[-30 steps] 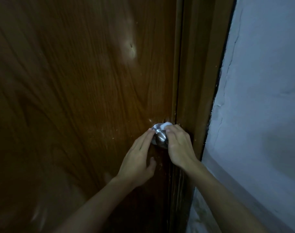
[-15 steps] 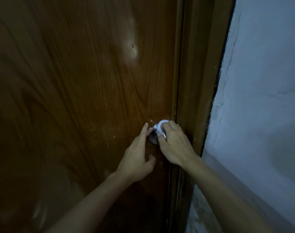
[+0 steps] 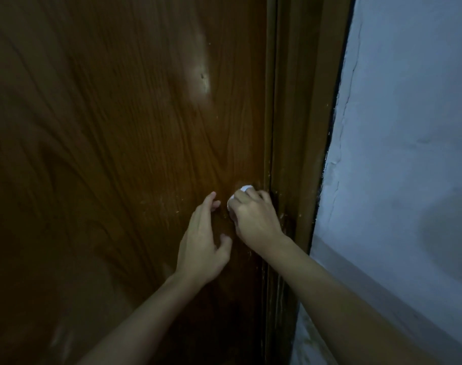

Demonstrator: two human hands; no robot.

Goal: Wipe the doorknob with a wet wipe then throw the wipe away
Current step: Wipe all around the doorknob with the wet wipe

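My right hand is wrapped over the doorknob with the white wet wipe under its fingers. Only small edges of the wipe peek out at the top and left of my fingers. The metal knob itself is hidden beneath that hand and the wipe. My left hand hovers just left of the knob, fingers spread and holding nothing, its fingertips near the dark wooden door.
The brown door frame runs vertically just right of the knob. A pale blue-white wall with cracks along its edge fills the right side. The scene is dim.
My right hand has slid further over the knob, covering the metal that showed before. My left hand has drawn back slightly from the knob, and its fingers have opened.
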